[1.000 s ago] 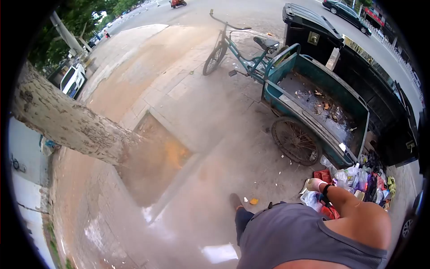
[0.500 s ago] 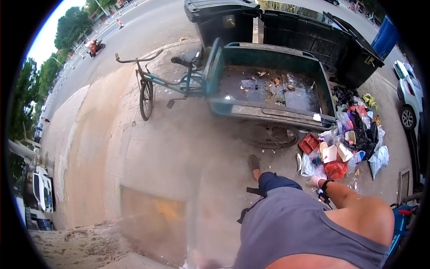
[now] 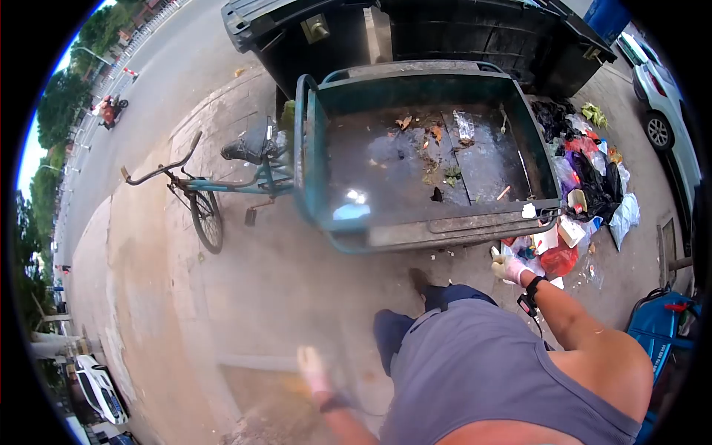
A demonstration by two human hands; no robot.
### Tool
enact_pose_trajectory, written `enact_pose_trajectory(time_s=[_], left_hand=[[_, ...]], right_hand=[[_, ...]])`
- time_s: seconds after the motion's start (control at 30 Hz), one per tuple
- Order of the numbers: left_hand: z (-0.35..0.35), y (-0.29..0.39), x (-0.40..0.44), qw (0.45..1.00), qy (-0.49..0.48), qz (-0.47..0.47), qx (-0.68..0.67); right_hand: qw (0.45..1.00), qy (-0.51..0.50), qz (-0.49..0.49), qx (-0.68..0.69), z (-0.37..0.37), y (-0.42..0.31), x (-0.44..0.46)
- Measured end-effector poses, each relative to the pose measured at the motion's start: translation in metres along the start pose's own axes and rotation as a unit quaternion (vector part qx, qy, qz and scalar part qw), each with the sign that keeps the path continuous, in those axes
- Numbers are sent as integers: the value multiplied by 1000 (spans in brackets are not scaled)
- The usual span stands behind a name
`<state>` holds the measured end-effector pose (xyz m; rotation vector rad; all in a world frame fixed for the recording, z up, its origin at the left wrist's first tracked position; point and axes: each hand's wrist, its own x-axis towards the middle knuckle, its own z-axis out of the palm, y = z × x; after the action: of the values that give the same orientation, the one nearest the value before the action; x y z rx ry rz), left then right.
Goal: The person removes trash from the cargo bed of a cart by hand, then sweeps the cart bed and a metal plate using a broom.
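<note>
Whether your right hand point(image 3: 509, 267) or left hand point(image 3: 314, 371) grips is unclear — the red plastic bag point(image 3: 560, 259), likely floppy, wants bunching high.

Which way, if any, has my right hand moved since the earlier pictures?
Yes: in the view, your right hand is now closer to the near side of the tricycle's cargo bed.

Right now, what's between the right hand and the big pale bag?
Red bag, white box and other litter between right hand and pale bag, head view.
</note>
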<state>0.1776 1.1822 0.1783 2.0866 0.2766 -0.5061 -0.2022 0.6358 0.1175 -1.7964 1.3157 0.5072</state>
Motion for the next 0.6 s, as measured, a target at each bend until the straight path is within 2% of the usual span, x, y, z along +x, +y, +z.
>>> enact_pose_trajectory(time_s=[0.07, 0.13, 0.17, 0.27, 0.37, 0.4, 0.43, 0.47, 0.5, 0.53, 0.57, 0.6], left_hand=[[19, 66, 58, 998, 5, 62, 26], [44, 139, 118, 993, -6, 117, 31], [59, 181, 139, 994, -37, 103, -24], [112, 249, 249, 976, -61, 195, 71], [174, 323, 316, 967, -121, 180, 136], [189, 350, 328, 958, -143, 180, 174], [204, 377, 336, 950, -168, 165, 205], [219, 398, 343, 941, -192, 148, 237], [230, 418, 348, 931, -220, 133, 260], [240, 433, 355, 921, -244, 114, 281], [254, 438, 367, 909, -250, 113, 312], [270, 439, 382, 896, -256, 110, 345]], right_hand=[[998, 34, 10, 55, -6, -16, 11], [998, 57, -26, 33, 2, 7, 35], [996, 70, -17, 47, 4, 7, 33], [992, 100, -6, 70, 8, 0, 10], [980, 186, 48, 55, 33, 5, -16], [975, 189, 69, 95, 43, -2, -28], [979, 183, 63, 63, 66, 41, -18], [979, 153, 92, 101, 67, 9, -37], [979, 164, 95, 79, 84, 30, -35], [973, 173, 119, 96, 93, 22, -41], [978, 165, 119, 46, 94, 11, -43], [975, 116, 160, 104, 102, 24, -40]])
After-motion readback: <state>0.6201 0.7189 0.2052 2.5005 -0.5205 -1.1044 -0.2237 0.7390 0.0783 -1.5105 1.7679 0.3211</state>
